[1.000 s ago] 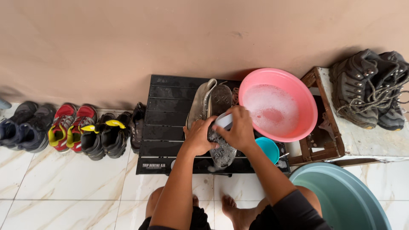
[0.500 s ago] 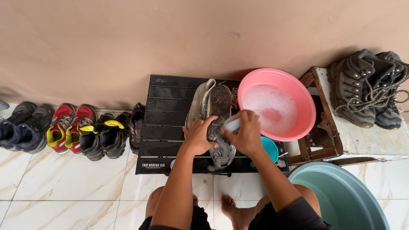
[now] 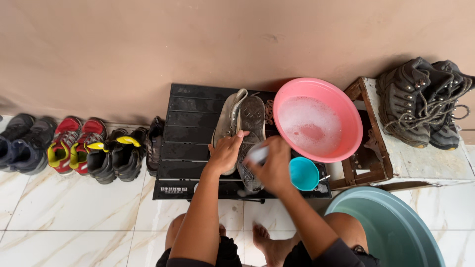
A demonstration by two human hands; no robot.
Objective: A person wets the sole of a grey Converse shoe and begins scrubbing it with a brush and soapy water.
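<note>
A grey canvas shoe (image 3: 246,121) lies sole-up on a low black slatted table (image 3: 190,126). My left hand (image 3: 225,153) presses on its near side and holds it steady. My right hand (image 3: 271,165) is closed around a small white brush (image 3: 257,155), blurred with motion, held against the sole. A pink basin (image 3: 316,118) of soapy water stands just right of the shoe, with a small teal cup (image 3: 303,173) below it.
A row of shoes (image 3: 74,148) in black, red and yellow lines the floor at left. A pair of dark hiking boots (image 3: 425,101) rests on a white wooden crate (image 3: 396,158) at right. A large green tub (image 3: 391,230) stands at lower right. My bare feet show on the tiles.
My right hand has slid down the sole toward me with the brush. My left hand stays on the shoe, and the basin has not moved.
</note>
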